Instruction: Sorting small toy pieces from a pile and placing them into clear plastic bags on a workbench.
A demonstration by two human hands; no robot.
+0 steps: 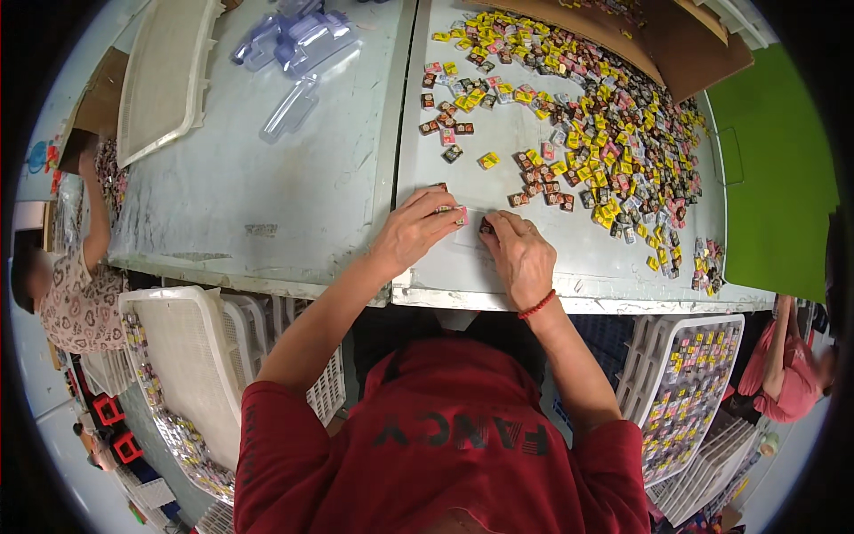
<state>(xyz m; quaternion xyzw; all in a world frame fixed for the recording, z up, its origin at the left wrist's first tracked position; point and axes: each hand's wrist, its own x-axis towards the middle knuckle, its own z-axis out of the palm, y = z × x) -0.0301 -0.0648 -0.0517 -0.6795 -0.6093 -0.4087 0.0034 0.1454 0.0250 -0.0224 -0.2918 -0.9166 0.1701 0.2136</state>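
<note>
Near the table's front edge, my left hand [416, 230] is closed with its fingertips round a small pink block [461, 214]. A dark bit shows just behind its knuckles. My right hand [523, 254], a red bead bracelet at its wrist, pinches a small dark block [486, 226]. Between the hands, something clear and flat, apparently a plastic tray [464, 238], lies on the white tabletop; its outline is faint. Beyond my fingers spreads a big heap of small printed blocks [614, 133] in yellow, dark brown, pink and white. Several loose dark ones [544, 185] lie nearest my right hand.
Clear plastic blister shells [298, 44] lie at the far left of the table. A white mesh tray [169, 76] sits beyond them. A cardboard flap [703, 58] borders the heap, with a green board [774, 160] to the right. Crates [636, 383] stand below; co-workers [778, 378] flank me.
</note>
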